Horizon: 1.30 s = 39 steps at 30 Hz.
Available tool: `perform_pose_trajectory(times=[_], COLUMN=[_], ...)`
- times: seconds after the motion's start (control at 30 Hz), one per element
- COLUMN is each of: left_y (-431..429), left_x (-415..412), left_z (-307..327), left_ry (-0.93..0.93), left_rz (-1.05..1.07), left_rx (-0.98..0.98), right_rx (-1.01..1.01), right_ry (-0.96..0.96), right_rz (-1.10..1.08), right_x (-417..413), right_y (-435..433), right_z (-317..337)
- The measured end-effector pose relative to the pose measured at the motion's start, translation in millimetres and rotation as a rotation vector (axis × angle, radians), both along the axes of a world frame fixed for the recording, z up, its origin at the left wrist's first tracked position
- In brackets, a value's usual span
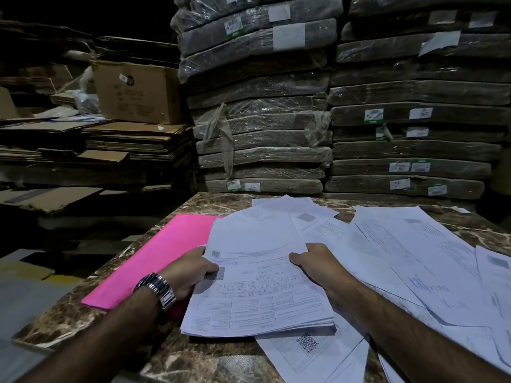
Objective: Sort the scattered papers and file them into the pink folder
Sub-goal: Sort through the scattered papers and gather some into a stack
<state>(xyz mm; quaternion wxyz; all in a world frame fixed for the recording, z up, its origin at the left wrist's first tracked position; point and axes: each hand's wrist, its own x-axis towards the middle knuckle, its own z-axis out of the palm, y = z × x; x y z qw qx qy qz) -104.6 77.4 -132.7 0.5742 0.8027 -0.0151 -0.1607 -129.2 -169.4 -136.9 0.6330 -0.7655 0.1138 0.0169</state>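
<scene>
Wrapped bundles [262, 106] stand stacked behind the marble desk [193, 352], which carries the pink folder [154, 261] at left and loose papers [414, 258] at right, while the left grip [190, 272] and right grip [318, 264] each pinch one side edge of a paper stack [257, 294] between them.

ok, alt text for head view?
Both hands grip a stack of printed papers over a marble table, the left hand at its left edge, the right hand at its right edge. A pink folder lies to the left; loose papers spread to the right, wrapped bundles stacked behind.
</scene>
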Motion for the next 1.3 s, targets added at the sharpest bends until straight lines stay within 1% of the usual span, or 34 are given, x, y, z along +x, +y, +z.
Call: perform_pose_trajectory(times=[0.13,0.23,0.47,0.67,0.83,0.93,1.3], left_y=[-3,-4,0,7,10,12,10], left_x=[-1,-2,-2,2,4,6,4], left_z=[1,0,4,1,-1,-3,-7], left_ry=[-0.02,-0.047,-0.018,-0.015,0.005,0.02,0.012], left_rz=[0.025,0.037,0.067,0.114,0.12,0.129,0.121], left_rx=[-0.014,0.0,-0.008,-0.023,-0.032,-0.054,-0.071], right_rx=[-0.061,-0.069,-0.055,-0.09,-0.221,-0.304,-0.453], right_ry=[-0.013,-0.007,-0.048,-0.039,-0.032,-0.061,-0.1], right_rz=[-0.03,-0.028,0.003,-0.003,-0.001,-0.016,-0.051], right_x=[4,3,2,4,4,2,4], right_y=[1,1,-2,-3,-4,-5,-11], right_z=[-4,-5,-4,-7,-4,0,-2])
